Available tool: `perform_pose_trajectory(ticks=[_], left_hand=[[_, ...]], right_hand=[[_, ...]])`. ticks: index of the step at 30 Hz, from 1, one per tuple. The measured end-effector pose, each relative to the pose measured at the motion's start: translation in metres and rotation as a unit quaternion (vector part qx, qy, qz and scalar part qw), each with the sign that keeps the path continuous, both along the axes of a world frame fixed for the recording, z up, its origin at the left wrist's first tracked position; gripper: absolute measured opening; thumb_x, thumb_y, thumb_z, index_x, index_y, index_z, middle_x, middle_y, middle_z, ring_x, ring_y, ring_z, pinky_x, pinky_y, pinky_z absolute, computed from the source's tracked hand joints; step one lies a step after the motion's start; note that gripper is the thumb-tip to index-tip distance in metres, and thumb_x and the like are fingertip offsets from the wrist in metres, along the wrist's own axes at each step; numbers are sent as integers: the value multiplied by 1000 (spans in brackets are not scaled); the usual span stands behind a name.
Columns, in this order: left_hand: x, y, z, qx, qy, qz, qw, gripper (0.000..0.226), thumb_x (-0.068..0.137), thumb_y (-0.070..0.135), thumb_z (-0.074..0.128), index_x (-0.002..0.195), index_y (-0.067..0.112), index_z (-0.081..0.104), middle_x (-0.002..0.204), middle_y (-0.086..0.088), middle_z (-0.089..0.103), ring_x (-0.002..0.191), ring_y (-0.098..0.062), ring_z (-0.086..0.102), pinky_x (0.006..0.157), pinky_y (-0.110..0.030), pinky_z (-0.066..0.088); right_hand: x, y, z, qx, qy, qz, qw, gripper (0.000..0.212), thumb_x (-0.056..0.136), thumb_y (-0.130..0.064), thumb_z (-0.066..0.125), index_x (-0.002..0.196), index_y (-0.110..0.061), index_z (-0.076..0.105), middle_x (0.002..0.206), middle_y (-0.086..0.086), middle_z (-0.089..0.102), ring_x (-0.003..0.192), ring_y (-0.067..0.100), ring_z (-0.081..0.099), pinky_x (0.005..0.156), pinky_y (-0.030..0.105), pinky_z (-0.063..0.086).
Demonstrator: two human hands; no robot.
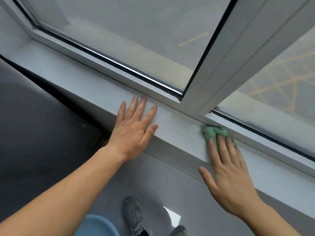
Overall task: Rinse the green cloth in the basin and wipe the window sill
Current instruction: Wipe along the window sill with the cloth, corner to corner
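The green cloth lies bunched on the white window sill, close to where the vertical window frame meets the lower rail. My right hand presses flat on the cloth, fingers stretched over it, thumb spread over the sill's front edge. My left hand rests flat on the sill further left, fingers apart, holding nothing. A blue basin shows partly at the bottom edge, on the floor beneath my left forearm.
The window frame's upright post rises just behind the cloth, with glass panes on both sides. A dark panel fills the left below the sill. My grey shoes stand on the grey floor by the basin.
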State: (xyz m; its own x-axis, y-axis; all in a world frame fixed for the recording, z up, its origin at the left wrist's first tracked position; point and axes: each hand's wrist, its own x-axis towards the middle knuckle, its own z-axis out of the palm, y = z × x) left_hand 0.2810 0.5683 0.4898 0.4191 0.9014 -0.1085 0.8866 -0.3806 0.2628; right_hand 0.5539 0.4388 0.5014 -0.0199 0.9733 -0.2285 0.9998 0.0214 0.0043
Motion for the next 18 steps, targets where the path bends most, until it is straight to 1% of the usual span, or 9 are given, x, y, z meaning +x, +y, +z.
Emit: perform_pose_trajectory(ticks=[1,5,7,10,12,14,16,18], left_hand=[[7,-4,1,3,2,2,1000,63,98,55,3,157,32,5,167,-5,-10,150,-21,-23,120,-50,-11],[23,-18,1,23,-15,0,1000,63,99,54,9,157,28,12,167,-5,-2,152,-19,-15,122,-49,-6],[32,-25,0,20,-24,2,1000,64,100,53,11,157,25,13,167,-4,0,152,-17,-13,122,-47,-6],[56,-39,-2,6,-12,-12,1000,65,99,53,9,157,25,11,167,-5,0,152,-17,-13,122,-47,-6],[76,-50,-1,-2,-6,-32,999,65,99,53,8,157,25,10,167,-5,-2,152,-18,-14,122,-47,-5],[98,-62,0,-5,-9,-54,998,65,99,54,7,157,26,11,167,-6,-2,152,-19,-15,122,-47,-5],[119,-72,-1,-9,-14,-68,998,65,98,55,5,157,30,10,167,-5,-4,152,-19,-16,122,-46,-8],[132,-78,-4,-13,-10,-67,998,64,97,58,3,157,34,6,167,-3,-8,151,-18,-20,121,-45,-12]], right_hand=[[-10,5,-1,3,8,3,1000,79,95,-65,16,157,-19,1,166,11,3,152,27,-7,120,47,4],[-63,56,-8,39,69,96,992,78,94,-65,22,157,-24,1,166,5,-3,152,26,-11,122,47,-1],[-53,55,-12,46,77,108,990,76,95,-62,23,157,-24,3,167,4,-1,152,25,-10,123,47,1],[20,-4,-14,46,54,46,996,74,96,-60,22,157,-24,1,167,4,-1,152,23,-11,123,44,0],[77,-50,-11,37,29,-27,999,75,95,-61,18,157,-24,-4,167,4,-5,152,21,-13,122,43,-1],[114,-82,-4,13,11,-103,994,77,93,-63,12,156,-22,-7,166,7,-7,151,21,-16,123,45,1],[116,-92,-1,-1,5,-146,989,82,91,-67,10,156,-19,-7,166,10,-8,151,24,-16,123,47,1],[97,-85,1,7,13,-139,990,86,90,-69,14,157,-17,-2,166,12,-3,152,28,-11,122,49,1]])
